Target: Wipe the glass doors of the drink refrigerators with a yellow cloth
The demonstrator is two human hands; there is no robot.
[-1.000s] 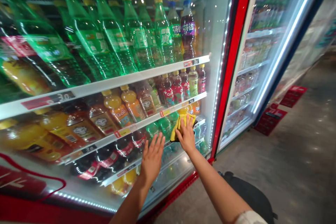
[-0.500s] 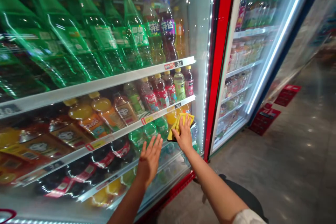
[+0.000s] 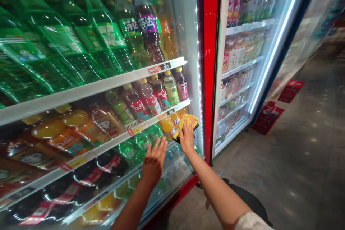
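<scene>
My right hand (image 3: 188, 137) presses a folded yellow cloth (image 3: 185, 122) with a dark edge against the glass door (image 3: 185, 18) of a drinks fridge, near its right side. The hand's fingers lie over the cloth. To the left and a little lower, my left hand (image 3: 154, 163) is held up at the glass with its fingers stretched and nothing in it. Whether its palm touches the glass I cannot tell. Behind the glass, close to the hands, are orange drink bottles (image 3: 167, 126) and green bottles (image 3: 142, 139).
The red door frame (image 3: 210, 61) stands right of my hands. Beyond it is a second lit fridge (image 3: 241, 28). A dark round stool-like object (image 3: 248, 201) sits below my right forearm. Red boxes (image 3: 266, 119) stand on the grey floor (image 3: 304, 165). Large green bottles (image 3: 107, 36) fill the upper shelf.
The view has shifted, so the fridge and its bottles sit farther left in the picture. Both hands have moved right along the glass, the cloth now closer to the red frame.
</scene>
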